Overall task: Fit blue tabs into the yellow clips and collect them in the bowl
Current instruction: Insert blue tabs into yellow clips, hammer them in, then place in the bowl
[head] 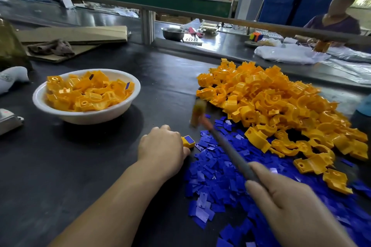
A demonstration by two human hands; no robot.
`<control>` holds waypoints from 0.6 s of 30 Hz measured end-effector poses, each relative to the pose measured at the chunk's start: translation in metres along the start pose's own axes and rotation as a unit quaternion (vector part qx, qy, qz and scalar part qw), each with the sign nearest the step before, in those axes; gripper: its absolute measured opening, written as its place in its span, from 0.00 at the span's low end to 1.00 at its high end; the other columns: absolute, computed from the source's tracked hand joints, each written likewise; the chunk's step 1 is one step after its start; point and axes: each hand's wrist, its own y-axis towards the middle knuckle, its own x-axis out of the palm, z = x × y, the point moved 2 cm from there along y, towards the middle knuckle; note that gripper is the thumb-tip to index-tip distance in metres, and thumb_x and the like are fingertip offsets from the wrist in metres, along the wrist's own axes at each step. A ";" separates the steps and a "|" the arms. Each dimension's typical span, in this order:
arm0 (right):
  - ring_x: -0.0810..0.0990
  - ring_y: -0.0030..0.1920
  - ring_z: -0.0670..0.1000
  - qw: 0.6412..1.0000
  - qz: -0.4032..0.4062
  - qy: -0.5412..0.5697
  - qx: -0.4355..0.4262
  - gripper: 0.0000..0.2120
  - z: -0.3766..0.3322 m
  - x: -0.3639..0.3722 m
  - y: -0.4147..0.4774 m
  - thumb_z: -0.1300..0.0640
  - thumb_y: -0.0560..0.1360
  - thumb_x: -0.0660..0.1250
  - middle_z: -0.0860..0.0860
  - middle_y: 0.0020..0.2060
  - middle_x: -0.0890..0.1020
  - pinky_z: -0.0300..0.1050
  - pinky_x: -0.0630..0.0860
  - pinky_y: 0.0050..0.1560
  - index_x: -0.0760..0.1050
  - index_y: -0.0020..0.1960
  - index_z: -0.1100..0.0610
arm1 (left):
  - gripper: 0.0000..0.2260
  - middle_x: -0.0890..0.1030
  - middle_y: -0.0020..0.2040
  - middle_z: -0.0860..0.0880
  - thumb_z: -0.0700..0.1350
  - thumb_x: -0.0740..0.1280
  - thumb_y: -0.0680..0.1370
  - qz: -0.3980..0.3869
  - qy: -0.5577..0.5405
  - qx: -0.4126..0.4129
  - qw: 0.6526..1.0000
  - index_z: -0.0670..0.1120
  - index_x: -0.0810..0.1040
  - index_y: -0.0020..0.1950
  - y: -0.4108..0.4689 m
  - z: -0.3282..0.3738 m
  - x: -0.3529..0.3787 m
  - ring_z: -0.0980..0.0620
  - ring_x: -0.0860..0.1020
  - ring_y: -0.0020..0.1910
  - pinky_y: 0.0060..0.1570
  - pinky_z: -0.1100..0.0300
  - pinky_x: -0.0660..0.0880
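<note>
Two bare hands sit nearest the camera over a dark tabletop (80, 166). The right hand (285, 196) is curled round the grey handle of a mallet (226, 150), thumb along the top. The handle slants up and to the left, and the amber head (198, 110) is blurred above the tabletop. The left hand (162, 146) lies knuckles up, fingers curled round a single yellow clip (188, 142) and holding it down. One end of the clip pokes out to the right with a blue tab (189, 139) seated on top.

Hundreds of loose blue tabs (220, 182) spread under and around the right hand. Beyond them, touching their far edge, lies a heap of yellow clips (271, 104). To the left, well apart from the heap, a white bowl (90, 117) holds finished clips, a few showing blue faces.

Farther back left, a rag (51, 47) lies on flattened cardboard (80, 34). Past a rail, a metal bowl (173, 33) stands on a second bench, where another person (337, 24) sits at far right.
</note>
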 end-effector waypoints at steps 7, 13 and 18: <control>0.74 0.44 0.41 1.000 0.013 -0.009 0.001 0.13 0.005 0.004 0.002 0.41 0.79 0.53 0.44 0.52 0.79 0.30 0.69 0.44 0.64 0.62 0.40 | 0.18 0.75 0.57 0.48 0.62 0.61 0.78 -0.001 -0.005 0.003 1.000 0.52 0.78 0.60 0.000 0.000 -0.002 0.46 0.74 0.57 0.43 0.55 0.66; 0.73 0.41 0.35 0.999 0.028 -0.004 0.020 0.08 0.005 0.000 0.001 0.40 0.78 0.52 0.40 0.42 0.76 0.25 0.69 0.40 0.55 0.53 0.28 | 0.19 0.76 0.57 0.47 0.61 0.61 0.79 0.001 0.001 0.006 1.000 0.51 0.78 0.61 0.000 0.000 -0.001 0.46 0.74 0.57 0.43 0.55 0.66; 0.74 0.42 0.37 0.999 -0.020 -0.031 0.024 0.04 0.006 -0.008 -0.003 0.39 0.78 0.52 0.41 0.47 0.78 0.23 0.68 0.46 0.57 0.47 0.31 | 0.19 0.76 0.56 0.47 0.62 0.61 0.78 0.006 0.006 0.005 1.000 0.51 0.78 0.61 0.002 0.000 -0.001 0.46 0.74 0.57 0.43 0.55 0.66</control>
